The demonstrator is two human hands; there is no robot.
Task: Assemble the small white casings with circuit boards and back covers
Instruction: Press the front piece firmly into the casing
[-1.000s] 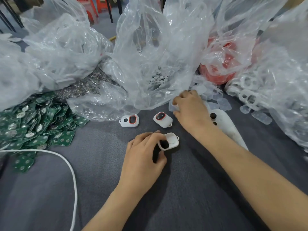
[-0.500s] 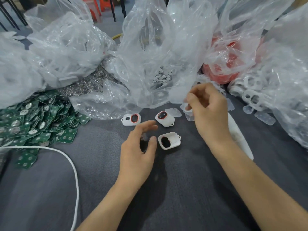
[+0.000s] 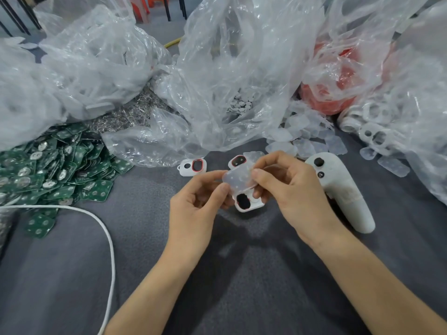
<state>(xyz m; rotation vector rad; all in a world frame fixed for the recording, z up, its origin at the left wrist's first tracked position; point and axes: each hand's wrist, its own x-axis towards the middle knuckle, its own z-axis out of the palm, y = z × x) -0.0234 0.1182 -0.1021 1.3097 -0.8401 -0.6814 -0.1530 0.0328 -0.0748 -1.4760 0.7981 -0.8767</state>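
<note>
casing (image 3: 253,206) half hidden, cord (image 3: 109,238) cut off

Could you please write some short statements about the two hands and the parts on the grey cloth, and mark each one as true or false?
1. The left hand and the right hand both pinch one translucent plastic cover. True.
2. The pile of circuit boards lies on the person's right. False: the green circuit boards lie on the left, near a white cable.
3. An open white casing lies on the grey cloth just below the hands. True.
4. The right hand grips the device with two black buttons. False: the white handle-shaped device lies on the cloth beside that hand, not gripped.
5. Two white casings with red-rimmed openings lie beyond the hands. True.
</note>
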